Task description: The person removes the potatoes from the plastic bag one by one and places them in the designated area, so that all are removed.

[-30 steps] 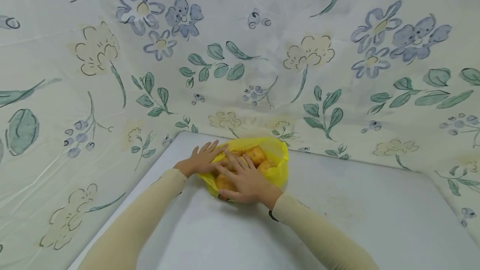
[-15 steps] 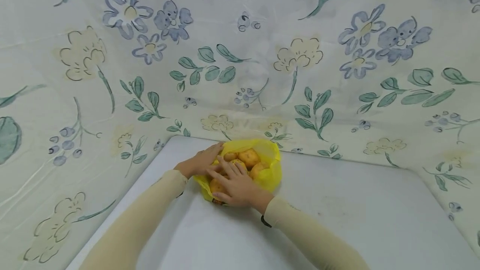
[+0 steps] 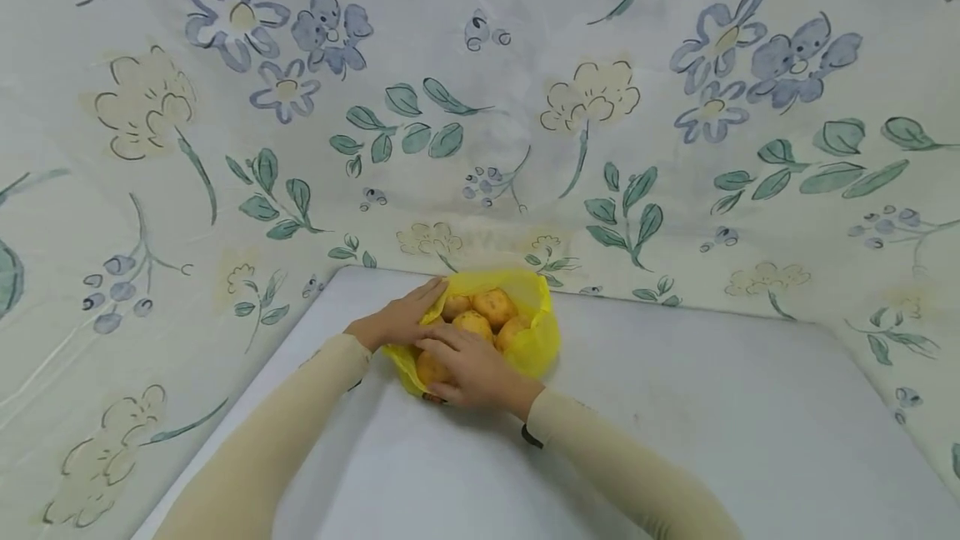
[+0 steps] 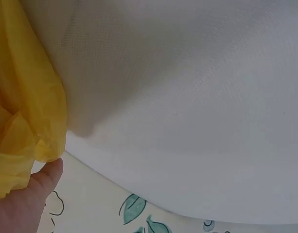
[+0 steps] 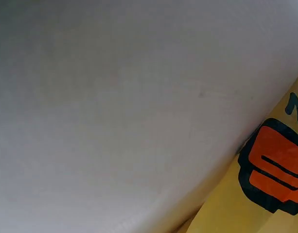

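An opened yellow plastic bag (image 3: 542, 344) holds several potatoes (image 3: 472, 324) near the far edge of the white table. My left hand (image 3: 399, 317) lies along the bag's left rim with fingers extended. In the left wrist view, a fingertip (image 4: 54, 167) touches the outside of the yellow plastic. My right hand (image 3: 474, 369) rests over the front of the bag, its fingers close together and gently bent across the potatoes. A front potato (image 3: 432, 367) shows between its thumb and fingers. An orange-and-black print (image 5: 280, 160) marks the bag in the right wrist view.
The white table (image 3: 675, 407) runs out to the right and toward me. Behind it and along its left side hangs a pale floral sheet (image 3: 480, 140), meeting the table edge close behind the bag.
My right hand's spread fingers have drawn together and moved back toward the front of the bag, uncovering more potatoes. The left hand stays at the left rim. The view has shifted slightly.
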### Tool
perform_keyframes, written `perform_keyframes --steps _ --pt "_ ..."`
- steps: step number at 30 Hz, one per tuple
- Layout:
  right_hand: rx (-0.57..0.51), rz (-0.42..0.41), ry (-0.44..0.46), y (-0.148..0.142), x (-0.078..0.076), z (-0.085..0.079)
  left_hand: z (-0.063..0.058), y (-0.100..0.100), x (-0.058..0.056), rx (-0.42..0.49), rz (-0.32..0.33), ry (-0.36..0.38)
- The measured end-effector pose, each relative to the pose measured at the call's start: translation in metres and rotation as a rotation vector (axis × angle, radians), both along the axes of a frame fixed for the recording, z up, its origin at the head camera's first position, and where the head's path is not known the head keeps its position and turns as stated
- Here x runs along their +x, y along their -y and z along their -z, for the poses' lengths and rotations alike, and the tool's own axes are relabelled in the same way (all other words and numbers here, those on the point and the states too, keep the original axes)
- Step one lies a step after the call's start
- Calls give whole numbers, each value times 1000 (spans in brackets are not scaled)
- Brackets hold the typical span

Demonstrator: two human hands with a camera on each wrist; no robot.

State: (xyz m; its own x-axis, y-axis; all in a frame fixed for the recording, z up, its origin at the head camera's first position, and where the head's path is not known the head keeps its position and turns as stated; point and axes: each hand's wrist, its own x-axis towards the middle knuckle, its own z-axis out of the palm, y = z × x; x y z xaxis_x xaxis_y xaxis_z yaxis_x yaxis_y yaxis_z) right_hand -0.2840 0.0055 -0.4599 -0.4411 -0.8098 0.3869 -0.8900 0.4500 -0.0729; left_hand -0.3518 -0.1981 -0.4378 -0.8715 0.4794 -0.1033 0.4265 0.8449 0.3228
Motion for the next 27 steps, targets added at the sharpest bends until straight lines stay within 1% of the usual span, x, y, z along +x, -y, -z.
perform_keyframes --steps 2,4,7,9,13,16,20,27 --pt "42 -9 22 2 -2 -1 1 2 1 8 -26 9" --pt "93 -12 73 4 -2 0 2 4 3 8 -43 41" --pt "149 3 164 6 1 -1 6 5 6 -14 -43 73" --pt "171 22 200 7 2 -3 6 3 6 -15 -39 82" --pt "221 60 216 6 2 -10 3 0 4 11 -25 71" --pt "256 72 259 6 1 -14 -2 -1 1 12 -22 75" --pt "279 62 352 6 1 -17 -7 -1 -1 2 -35 77" --pt "261 70 440 5 -2 -16 -8 -1 -2 54 -22 77"
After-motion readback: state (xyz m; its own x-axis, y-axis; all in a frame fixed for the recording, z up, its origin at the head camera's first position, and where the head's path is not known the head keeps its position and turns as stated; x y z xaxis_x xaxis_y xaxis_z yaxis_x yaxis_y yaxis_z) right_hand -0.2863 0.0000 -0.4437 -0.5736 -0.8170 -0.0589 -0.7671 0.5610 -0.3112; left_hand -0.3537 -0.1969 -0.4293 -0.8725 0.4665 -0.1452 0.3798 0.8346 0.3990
